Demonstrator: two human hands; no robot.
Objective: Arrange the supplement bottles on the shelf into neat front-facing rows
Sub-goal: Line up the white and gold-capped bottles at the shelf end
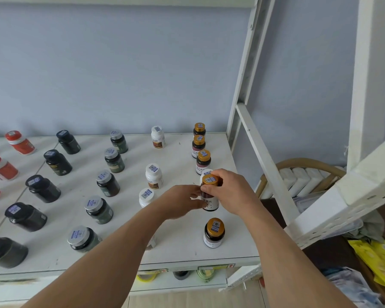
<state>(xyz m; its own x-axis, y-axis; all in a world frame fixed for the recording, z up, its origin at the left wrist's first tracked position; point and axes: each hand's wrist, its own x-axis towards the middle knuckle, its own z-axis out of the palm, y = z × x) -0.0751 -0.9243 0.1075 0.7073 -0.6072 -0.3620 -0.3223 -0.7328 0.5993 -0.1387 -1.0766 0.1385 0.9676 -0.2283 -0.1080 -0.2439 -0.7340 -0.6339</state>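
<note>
**A:** While both hands are on the gold-capped bottle, where does the person stand with it?

**B:** It sits in the rightmost row on the shelf, between the near gold-capped bottle and the third gold-capped bottle behind it. The left hand pinches its lower body from the left side; the right hand curls over the cap and shoulder. Whether the base is down on the shelf or just lifted, the view does not tell.

**A:** What could go wrong from here?

**B:** Probably a knock. The left forearm lies right across the front white bottle, and the white-capped bottle stands just beside the left wrist. A careless pull back could tip either one.

**A:** And the held bottle itself?

**B:** A white cap shows just behind it, so pushing it deeper might shove that neighbour. If it is turned too far, the label could end up off-front. The row also runs near the shelf's right edge, so a sideways slip risks a fall.
</note>
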